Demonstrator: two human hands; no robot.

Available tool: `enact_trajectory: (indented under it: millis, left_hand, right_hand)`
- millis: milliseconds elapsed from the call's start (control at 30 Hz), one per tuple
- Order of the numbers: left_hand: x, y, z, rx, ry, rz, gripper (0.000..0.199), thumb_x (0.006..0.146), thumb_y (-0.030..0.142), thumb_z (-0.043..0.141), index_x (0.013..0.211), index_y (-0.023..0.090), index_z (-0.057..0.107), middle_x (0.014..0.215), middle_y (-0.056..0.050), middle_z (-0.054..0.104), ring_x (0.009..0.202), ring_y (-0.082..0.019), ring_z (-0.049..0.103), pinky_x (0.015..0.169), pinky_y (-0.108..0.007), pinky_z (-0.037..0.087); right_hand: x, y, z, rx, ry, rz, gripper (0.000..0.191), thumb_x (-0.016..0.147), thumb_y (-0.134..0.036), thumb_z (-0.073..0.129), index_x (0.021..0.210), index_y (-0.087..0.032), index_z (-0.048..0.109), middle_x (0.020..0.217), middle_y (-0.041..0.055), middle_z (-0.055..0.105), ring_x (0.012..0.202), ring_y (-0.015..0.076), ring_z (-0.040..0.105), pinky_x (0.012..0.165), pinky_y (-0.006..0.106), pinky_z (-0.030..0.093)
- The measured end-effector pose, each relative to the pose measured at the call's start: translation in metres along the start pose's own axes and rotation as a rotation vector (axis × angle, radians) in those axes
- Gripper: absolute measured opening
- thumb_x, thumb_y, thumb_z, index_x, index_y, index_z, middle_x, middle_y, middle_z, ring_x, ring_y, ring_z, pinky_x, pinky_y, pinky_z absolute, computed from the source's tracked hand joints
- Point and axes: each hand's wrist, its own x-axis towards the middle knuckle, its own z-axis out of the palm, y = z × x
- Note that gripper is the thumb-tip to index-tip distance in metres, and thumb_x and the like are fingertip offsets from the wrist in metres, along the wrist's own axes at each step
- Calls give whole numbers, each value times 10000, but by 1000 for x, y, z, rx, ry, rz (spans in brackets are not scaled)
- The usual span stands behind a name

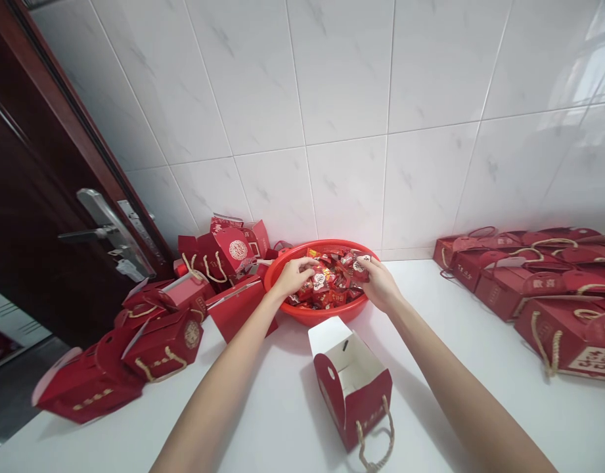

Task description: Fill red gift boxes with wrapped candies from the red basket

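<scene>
A red plastic basket with perforated sides stands against the tiled wall, full of wrapped candies in shiny red packaging. My left hand reaches over its left side, thumb and fingers pinched at a candy with a white printed label. On the right side, my right hand grips a red-and-white candy packet between thumb and fingers. Between my forearms sits a small red gift box, its top open and its white inside bare. A twisted rope handle hangs from its near end.
Several red gift boxes with rope handles crowd the left of the white table. More closed red boxes stand in rows at the right. A dark red door with a metal handle is at the far left.
</scene>
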Motion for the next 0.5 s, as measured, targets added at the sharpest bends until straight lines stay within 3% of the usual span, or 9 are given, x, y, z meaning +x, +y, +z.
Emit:
enact_trajectory:
  millis: [100,200,367,433,500]
  left_hand:
    - [0,3,-2,108,56,-94,229,730,191,526,739,193,755,597,11,673,582,-155,599,571,-245,448]
    - [1,3,-5,171,151,-141,250,737,212,512,599,217,721,668,-4,726,733,-199,662,682,-265,477]
    - [7,-14,-13,204,365,-225,277,775,210,484,780,240,759,937,-31,779,979,-256,674,854,-319,476]
    - [10,-24,-16,260,365,-254,291,787,216,478,868,237,757,993,-61,774,1009,-286,668,854,-355,475]
    - [12,-34,-16,300,293,-237,259,788,235,491,838,232,745,939,-86,773,965,-309,675,809,-375,480]
  right_hand:
    - [3,2,-2,16,-23,-4,167,702,-309,742,812,-209,666,874,27,719,889,232,672,720,348,555]
    - [4,3,-3,29,-20,-11,154,702,-302,742,799,-206,671,886,26,719,882,221,666,721,342,556]
    - [2,2,-1,38,-9,-12,147,689,-297,746,768,-196,677,869,29,717,853,210,659,687,321,560]
    - [1,1,-1,37,-9,-12,148,685,-300,753,755,-199,672,861,27,714,864,211,660,693,317,562]
    - [0,0,0,33,-13,-3,151,684,-308,755,739,-204,661,854,26,711,879,217,658,698,325,565]
